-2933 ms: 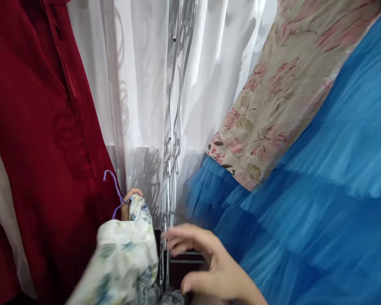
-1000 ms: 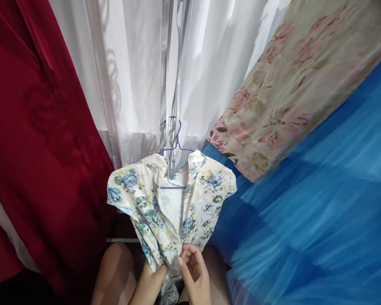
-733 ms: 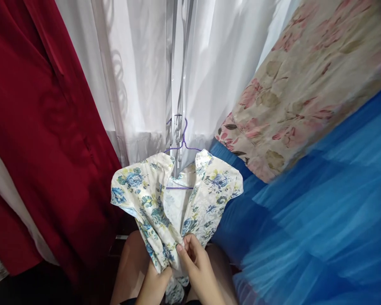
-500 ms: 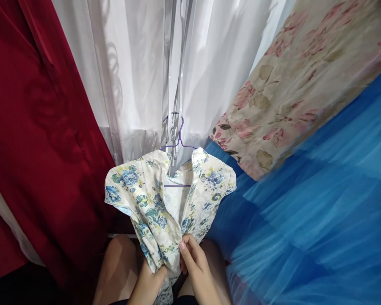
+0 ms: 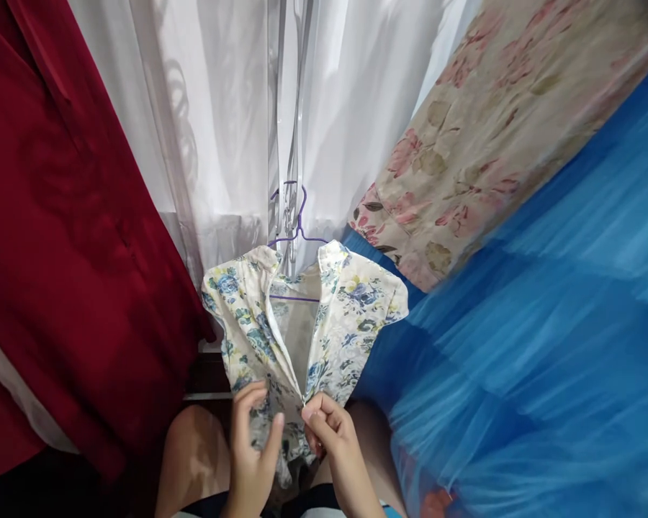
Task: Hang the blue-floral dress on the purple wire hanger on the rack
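Observation:
A white cap-sleeved dress [image 5: 351, 316] with blue and yellow flowers hangs in front of me on a purple wire hanger [image 5: 301, 223]. Its front is parted in a long V that narrows downward to a zipper [image 5: 303, 392]. At the foot of this V, my right hand [image 5: 338, 435] pinches what looks like the small zipper pull, thumb against the curled index finger. My left hand [image 5: 251, 446] is just left of it, thumb and fingers apart, in front of the lower cloth and holding nothing. The dress's lower part is partly hidden by the hands.
White curtains [image 5: 210, 129] and dangling pale ribbons [image 5: 289, 101] are behind the hanger. Dark red cloth [image 5: 86, 237] hangs at the left. To the right are a beige pink-flowered cloth [image 5: 432, 180] and blue ruffled tulle [image 5: 545, 338]. My bare knees [image 5: 194, 446] flank the dress.
My left hand has let go of the dress's side and opened. The front opening shows straighter and wider. My right hand keeps its pinch at the bottom of the opening.

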{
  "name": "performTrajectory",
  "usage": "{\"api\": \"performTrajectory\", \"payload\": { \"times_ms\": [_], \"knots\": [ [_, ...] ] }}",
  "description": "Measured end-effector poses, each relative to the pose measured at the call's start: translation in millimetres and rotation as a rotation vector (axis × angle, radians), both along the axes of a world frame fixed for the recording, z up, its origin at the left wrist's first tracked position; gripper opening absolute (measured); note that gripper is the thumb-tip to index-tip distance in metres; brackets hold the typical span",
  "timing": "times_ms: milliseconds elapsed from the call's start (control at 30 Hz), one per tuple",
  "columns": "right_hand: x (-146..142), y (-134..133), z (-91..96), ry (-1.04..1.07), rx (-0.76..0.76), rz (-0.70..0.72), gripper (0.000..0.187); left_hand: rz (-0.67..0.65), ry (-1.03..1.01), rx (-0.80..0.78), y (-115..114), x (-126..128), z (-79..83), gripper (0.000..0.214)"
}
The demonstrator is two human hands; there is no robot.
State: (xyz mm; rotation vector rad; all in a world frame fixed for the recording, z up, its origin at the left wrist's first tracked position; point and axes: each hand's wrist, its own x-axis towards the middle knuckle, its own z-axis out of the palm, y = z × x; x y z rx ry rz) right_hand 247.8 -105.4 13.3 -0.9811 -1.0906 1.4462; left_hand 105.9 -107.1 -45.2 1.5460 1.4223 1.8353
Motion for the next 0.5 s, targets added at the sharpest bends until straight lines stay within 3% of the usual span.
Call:
{"api": "performTrajectory", "payload": {
  "times_ms": [67,133,267,400,500],
  "knots": [
    [-3,0,0.8,0.011,-0.003,0.011,0.038,-0.194,0.097,-0.068,-2,7,5.9,0.025],
    [-5,0,1.2,0.022,-0.002,0.021,0.039,-0.255,0.102,-0.12,-3,14,11.4,0.014],
    [-8,0,0.8,0.039,-0.001,0.05,0.038,-0.253,0.03,-0.144,3,18,16.7,0.01],
    [-13,0,0.5,0.052,0.002,0.07,0.039,-0.233,-0.018,-0.129,9,18,16.6,0.023],
    [-15,1,0.9,0.058,-0.003,0.049,0.041,-0.227,0.027,-0.153,11,19,18.5,0.014]
  ]
}}
